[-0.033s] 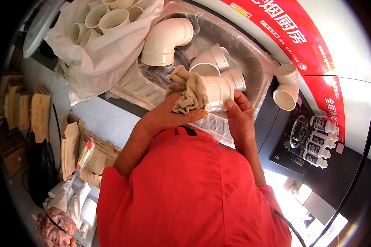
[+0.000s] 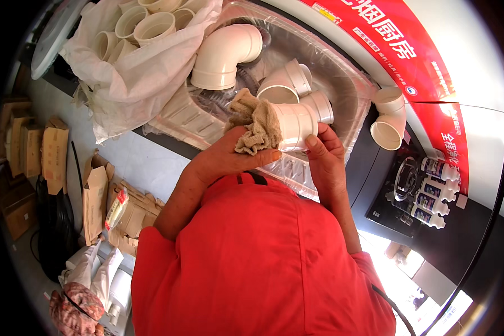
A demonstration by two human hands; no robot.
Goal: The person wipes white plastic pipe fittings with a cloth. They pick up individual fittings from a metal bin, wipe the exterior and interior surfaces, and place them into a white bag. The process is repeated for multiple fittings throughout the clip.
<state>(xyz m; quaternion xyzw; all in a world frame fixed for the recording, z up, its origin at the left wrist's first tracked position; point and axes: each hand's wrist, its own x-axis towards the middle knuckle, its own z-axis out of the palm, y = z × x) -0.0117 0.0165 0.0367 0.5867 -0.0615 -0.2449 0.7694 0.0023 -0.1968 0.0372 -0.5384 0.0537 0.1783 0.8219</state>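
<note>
Above the sink, a short white plastic pipe fitting [image 2: 298,127] lies sideways between my hands. My right hand [image 2: 326,158] pinches its right end, thumb on the near side. A crumpled brown cloth [image 2: 256,124] covers the fitting's left end. My left hand [image 2: 227,154] holds this cloth against it from below; most of its fingers are hidden, and the thumb points right. Just beyond are a white pipe coupling [image 2: 283,84] and a smaller white fitting [image 2: 319,106]. To their left, a large white elbow pipe [image 2: 227,56] rests over the sink.
A plastic-wrapped metal sink [image 2: 341,73] lies under the fittings. At far left stands a white sack [image 2: 134,84] filled with pipe fittings. Another white elbow [image 2: 388,119] and several white bottles [image 2: 431,201] are on the right. Cardboard boxes [image 2: 55,151] sit lower left.
</note>
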